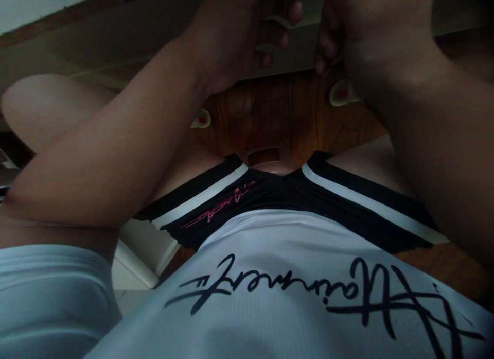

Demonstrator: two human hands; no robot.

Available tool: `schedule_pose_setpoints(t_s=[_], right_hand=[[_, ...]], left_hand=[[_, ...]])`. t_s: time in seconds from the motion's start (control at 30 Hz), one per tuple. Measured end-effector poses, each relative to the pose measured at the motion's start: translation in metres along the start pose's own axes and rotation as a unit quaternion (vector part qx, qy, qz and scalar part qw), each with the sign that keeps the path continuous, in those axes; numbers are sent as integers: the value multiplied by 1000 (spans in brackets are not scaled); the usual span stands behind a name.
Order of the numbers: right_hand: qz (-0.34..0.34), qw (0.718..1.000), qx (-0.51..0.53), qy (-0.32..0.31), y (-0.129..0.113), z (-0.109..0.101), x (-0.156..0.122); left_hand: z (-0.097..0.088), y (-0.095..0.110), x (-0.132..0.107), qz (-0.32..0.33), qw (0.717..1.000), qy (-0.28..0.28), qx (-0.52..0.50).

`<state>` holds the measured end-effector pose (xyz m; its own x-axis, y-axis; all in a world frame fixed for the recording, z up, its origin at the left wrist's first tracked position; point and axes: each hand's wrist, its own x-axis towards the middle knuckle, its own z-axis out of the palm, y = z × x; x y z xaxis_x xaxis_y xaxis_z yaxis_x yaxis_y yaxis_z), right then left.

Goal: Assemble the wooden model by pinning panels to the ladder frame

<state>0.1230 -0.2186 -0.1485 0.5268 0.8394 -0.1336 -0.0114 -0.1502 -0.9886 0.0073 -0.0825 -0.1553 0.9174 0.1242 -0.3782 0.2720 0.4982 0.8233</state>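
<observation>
My left hand [247, 34] is at the top edge of the head view, its fingers curled inward with small gaps between them. Facing it across a narrow gap is my right hand [347, 29], with its fingers bent in. The upper parts of both hands, thumbs included, are cut off by the frame's edge. Anything pinched between the fingertips is out of sight or too dark to make out. Both forearms reach forward over my lap, above black shorts [278, 194] with white stripes.
A pale tabletop [34, 6] with a brown edge lies at the upper left. Under me is a pinkish plastic stool [283, 160] with a slot. Slippers [343, 92] rest on the brown wooden floor [270, 106]. A white panel-like object [135, 266] is at the lower left.
</observation>
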Motion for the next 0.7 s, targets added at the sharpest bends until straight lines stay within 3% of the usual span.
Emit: schedule_pose_setpoints(t_s=[0.13, 0.33, 0.57, 0.7], right_hand=[[48, 997, 53, -15, -4, 2, -3], [163, 984, 74, 19, -17, 7, -6], [225, 948, 200, -102, -15, -4, 2], [175, 982, 73, 8, -17, 3, -1]], left_hand=[[1, 1, 0, -2, 1000, -6, -10], [-1, 0, 0, -12, 999, -24, -24], [1, 1, 0, -8, 1000, -4, -11], [1, 1, 0, -10, 1000, -1, 4]])
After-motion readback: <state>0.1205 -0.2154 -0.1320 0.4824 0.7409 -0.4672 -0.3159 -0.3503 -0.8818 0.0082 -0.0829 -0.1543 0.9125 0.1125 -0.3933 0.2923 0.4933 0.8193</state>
